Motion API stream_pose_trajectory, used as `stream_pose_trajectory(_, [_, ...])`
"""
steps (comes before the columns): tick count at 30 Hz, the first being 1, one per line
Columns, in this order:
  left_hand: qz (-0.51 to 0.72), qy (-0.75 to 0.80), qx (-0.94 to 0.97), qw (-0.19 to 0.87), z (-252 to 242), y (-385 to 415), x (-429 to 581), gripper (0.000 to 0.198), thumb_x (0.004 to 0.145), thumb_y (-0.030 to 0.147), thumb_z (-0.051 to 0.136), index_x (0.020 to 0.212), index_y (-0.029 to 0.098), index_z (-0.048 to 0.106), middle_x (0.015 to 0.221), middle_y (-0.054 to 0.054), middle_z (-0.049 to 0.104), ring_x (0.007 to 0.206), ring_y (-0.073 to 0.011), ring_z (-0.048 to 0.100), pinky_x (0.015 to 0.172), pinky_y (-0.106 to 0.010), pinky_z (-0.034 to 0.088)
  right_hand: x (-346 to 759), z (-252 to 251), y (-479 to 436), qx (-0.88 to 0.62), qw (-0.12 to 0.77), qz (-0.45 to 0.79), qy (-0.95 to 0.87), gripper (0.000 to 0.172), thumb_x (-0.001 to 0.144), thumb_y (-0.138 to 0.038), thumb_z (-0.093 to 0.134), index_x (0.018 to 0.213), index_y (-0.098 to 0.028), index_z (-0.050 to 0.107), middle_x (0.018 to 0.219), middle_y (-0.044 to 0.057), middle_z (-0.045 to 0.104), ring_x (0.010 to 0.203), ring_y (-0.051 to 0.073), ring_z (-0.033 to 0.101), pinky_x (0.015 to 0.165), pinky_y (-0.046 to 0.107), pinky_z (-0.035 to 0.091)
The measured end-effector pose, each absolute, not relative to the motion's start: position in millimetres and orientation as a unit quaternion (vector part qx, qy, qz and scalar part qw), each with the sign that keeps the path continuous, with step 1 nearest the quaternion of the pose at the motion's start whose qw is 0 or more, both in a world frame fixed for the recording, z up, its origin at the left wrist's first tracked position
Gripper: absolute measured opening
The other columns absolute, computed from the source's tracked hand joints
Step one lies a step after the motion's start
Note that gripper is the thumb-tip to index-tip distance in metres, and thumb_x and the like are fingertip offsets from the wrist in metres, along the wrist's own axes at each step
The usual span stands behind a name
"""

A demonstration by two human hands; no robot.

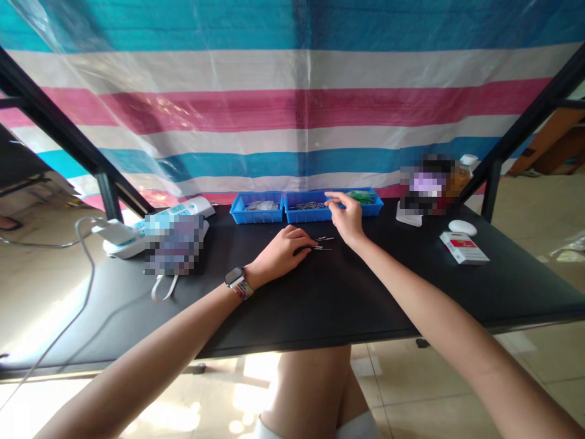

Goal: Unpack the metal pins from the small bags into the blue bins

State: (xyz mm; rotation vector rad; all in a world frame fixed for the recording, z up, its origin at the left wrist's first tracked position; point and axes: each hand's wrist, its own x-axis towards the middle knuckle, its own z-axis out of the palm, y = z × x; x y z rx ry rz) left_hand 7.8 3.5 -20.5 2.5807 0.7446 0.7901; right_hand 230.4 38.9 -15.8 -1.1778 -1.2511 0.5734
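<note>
My left hand point(289, 249), with a watch point(235, 277) at the wrist, rests on the black tabletop point(283, 317). Its fingers are curled together over the ends of thin metal rods point(323, 249), whose tips stick out to the right. Their exact kind is too small to tell. My right hand point(348, 214) is raised at the front of the blue bins, fingers apart, and nothing shows in them. Behind it, the middle blue bin point(304, 216) holds several thin metal pieces point(307, 206). Green pieces point(362, 196) lie in the right blue bin point(372, 210).
Whitish packets point(260, 206) lie in the left blue bin point(237, 213). A power strip point(187, 210) with a plugged-in charger point(114, 231) and cable is at the left. A small box point(464, 249) and a white oval object point(462, 228) sit right. Striped sheeting point(256, 110) hangs behind.
</note>
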Motion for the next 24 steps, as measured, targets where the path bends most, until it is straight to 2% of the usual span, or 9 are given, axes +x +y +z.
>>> stream_pose_trajectory(4, [0.279, 0.263, 0.909, 0.161, -21, 5, 7, 0.022, 0.102, 0.023, 0.06, 0.105, 0.026, 0.081, 0.105, -0.008, 0.076, 0.102, -0.027, 0.065, 0.096, -0.043, 0.055, 225, -14, 32, -0.488, 0.627, 0.269, -0.544, 0.021, 0.081, -0.031, 0.061, 0.092, -0.019, 0.074, 0.09, 0.004, 0.075, 0.046, 0.01, 0.055, 0.044, 0.025, 0.042])
stream_pose_trajectory(8, [0.288, 0.281, 0.901, 0.16, -23, 5, 5, 0.021, 0.1, 0.02, 0.058, 0.111, 0.024, 0.076, 0.104, -0.007, 0.075, 0.103, -0.0264, 0.065, 0.095, -0.042, 0.054, 221, -15, 28, -0.478, 0.611, 0.292, -0.559, 0.015, 0.079, -0.029, 0.061, 0.084, -0.02, 0.071, 0.083, 0.002, 0.072, 0.047, 0.01, 0.058, 0.047, 0.024, 0.044])
stream_pose_trajectory(11, [0.328, 0.305, 0.873, 0.195, -25, 7, 4, 0.021, 0.094, 0.018, 0.061, 0.113, 0.022, 0.07, 0.1, -0.005, 0.073, 0.095, -0.0221, 0.067, 0.09, -0.037, 0.055, 219, -16, 24, -0.474, 0.584, 0.309, -0.582, 0.015, 0.079, -0.031, 0.062, 0.082, -0.02, 0.071, 0.077, 0.001, 0.071, 0.047, 0.01, 0.057, 0.047, 0.023, 0.043])
stream_pose_trajectory(15, [0.409, 0.325, 0.814, 0.253, -26, 12, 2, 0.011, 0.093, 0.022, 0.063, 0.104, 0.021, 0.064, 0.093, -0.002, 0.068, 0.082, -0.0167, 0.065, 0.078, -0.03, 0.055, 213, -13, 17, -0.44, 0.519, 0.38, -0.626, 0.018, 0.082, -0.036, 0.067, 0.083, -0.019, 0.072, 0.069, -0.001, 0.069, 0.043, 0.01, 0.054, 0.043, 0.023, 0.04])
stream_pose_trajectory(19, [0.443, 0.325, 0.787, 0.281, -24, 12, 1, 0.007, 0.093, 0.025, 0.066, 0.097, 0.022, 0.062, 0.091, -0.001, 0.068, 0.081, -0.0162, 0.065, 0.077, -0.029, 0.054, 205, -11, 11, -0.397, 0.475, 0.446, -0.647, 0.019, 0.079, -0.037, 0.073, 0.078, -0.018, 0.069, 0.067, -0.001, 0.068, 0.043, 0.011, 0.056, 0.042, 0.023, 0.044])
stream_pose_trajectory(24, [0.462, 0.333, 0.764, 0.303, -22, 12, 0, 0.015, 0.096, 0.033, 0.07, 0.098, 0.021, 0.063, 0.093, -0.003, 0.069, 0.085, -0.0177, 0.066, 0.079, -0.03, 0.053, 202, -10, 9, -0.383, 0.493, 0.491, -0.608, 0.017, 0.074, -0.032, 0.076, 0.082, -0.018, 0.069, 0.073, -0.001, 0.071, 0.048, 0.012, 0.063, 0.047, 0.024, 0.053])
